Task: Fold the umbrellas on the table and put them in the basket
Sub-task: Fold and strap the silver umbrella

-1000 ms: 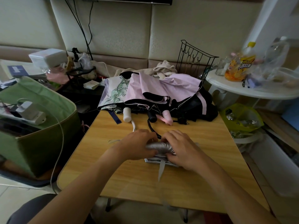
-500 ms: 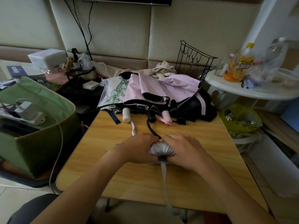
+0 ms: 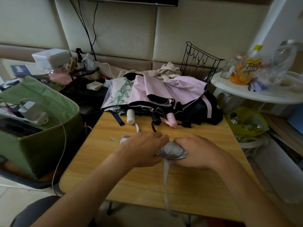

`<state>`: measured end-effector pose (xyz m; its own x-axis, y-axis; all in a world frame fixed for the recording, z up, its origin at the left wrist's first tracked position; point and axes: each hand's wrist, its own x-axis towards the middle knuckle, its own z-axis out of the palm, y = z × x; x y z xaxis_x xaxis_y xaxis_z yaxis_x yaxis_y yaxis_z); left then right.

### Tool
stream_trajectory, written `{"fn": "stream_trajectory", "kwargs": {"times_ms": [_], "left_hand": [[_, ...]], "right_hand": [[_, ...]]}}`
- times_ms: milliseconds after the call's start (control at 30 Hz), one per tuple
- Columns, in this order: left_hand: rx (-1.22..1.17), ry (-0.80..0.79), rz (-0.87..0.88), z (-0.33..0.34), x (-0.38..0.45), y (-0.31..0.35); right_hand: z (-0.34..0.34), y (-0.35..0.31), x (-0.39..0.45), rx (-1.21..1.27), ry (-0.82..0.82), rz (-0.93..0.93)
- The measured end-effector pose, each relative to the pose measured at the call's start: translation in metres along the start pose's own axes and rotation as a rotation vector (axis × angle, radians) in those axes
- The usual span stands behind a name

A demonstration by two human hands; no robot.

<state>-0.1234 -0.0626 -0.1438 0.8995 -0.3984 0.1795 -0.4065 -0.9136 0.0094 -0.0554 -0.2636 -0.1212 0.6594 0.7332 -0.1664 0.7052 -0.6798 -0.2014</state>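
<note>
Head view: both hands, left (image 3: 144, 149) and right (image 3: 198, 153), grip the silver umbrella (image 3: 172, 152).

On the table (image 3: 188, 190) I see my left hand (image 3: 144, 149) and right hand (image 3: 196, 153) side by side around a rolled umbrella (image 3: 172, 150). Behind them lies a heap of umbrellas (image 3: 164, 94). The basket (image 3: 41, 128) stands left of the table, a round side table (image 3: 255, 94) to the right.

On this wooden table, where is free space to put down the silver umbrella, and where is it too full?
Bare wood lies on the table between the near edge and both hands, beside the hanging strap, and at the right edge beyond the right hand. A strip is free left of the left hand. The back is crowded with unfolded umbrellas and their handles.
</note>
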Motion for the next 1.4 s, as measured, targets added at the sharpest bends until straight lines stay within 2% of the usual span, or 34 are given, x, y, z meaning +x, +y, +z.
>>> {"fn": "stream_trajectory", "kwargs": {"times_ms": [67,133,267,367,433,567,700,800,867,933,1000,1067,1133,1233,1300,1400], "left_hand": [[0.017,0.115,0.037,0.005,0.001,0.005],[-0.077,0.107,-0.009,0.007,0.002,0.004],[-0.372,-0.121,-0.124,0.0,0.003,-0.011],[-0.641,-0.362,-0.216,-0.011,0.001,-0.023],[-0.666,-0.396,-0.237,-0.015,0.0,-0.025],[-0.296,-0.186,-0.135,-0.013,0.003,-0.019],[0.098,0.057,-0.024,-0.002,0.005,-0.007],[0.044,0.167,-0.034,0.008,0.005,-0.007],[-0.074,0.078,-0.132,0.007,0.005,-0.011],[-0.179,-0.102,-0.172,0.001,0.003,-0.015],[-0.494,-0.333,-0.24,-0.006,-0.002,-0.023],[-0.717,-0.441,-0.309,-0.012,-0.007,-0.03],[-0.614,-0.34,-0.309,-0.013,-0.006,-0.034],[-0.193,-0.166,-0.267,-0.01,-0.001,-0.028],[0.034,-0.061,-0.238,-0.003,0.0,-0.022],[0.173,0.11,-0.123,0.005,0.0,-0.015]], "right_hand": [[-0.007,0.007,-0.002,0.115,-0.071,0.036],[-0.011,0.008,-0.003,0.087,-0.062,0.034],[-0.003,0.002,0.0,-0.173,0.094,-0.05],[0.004,-0.004,0.002,-0.224,0.163,-0.107],[0.007,-0.005,0.003,-0.209,0.205,-0.124],[0.008,0.002,0.003,-0.068,0.192,-0.065],[0.002,0.014,0.003,0.085,0.017,0.077],[0.001,0.015,0.005,-0.045,0.126,0.054],[0.001,0.012,0.007,-0.204,0.247,-0.001],[0.007,0.005,0.01,-0.28,0.369,-0.091],[0.02,0.0,0.015,-0.337,0.527,-0.169],[0.031,-0.004,0.019,-0.351,0.617,-0.173],[0.038,-0.006,0.022,-0.345,0.647,-0.124],[0.036,-0.006,0.022,-0.349,0.596,-0.058],[0.031,-0.004,0.02,-0.272,0.48,-0.052],[0.023,-0.001,0.017,-0.096,0.251,-0.012]]}}
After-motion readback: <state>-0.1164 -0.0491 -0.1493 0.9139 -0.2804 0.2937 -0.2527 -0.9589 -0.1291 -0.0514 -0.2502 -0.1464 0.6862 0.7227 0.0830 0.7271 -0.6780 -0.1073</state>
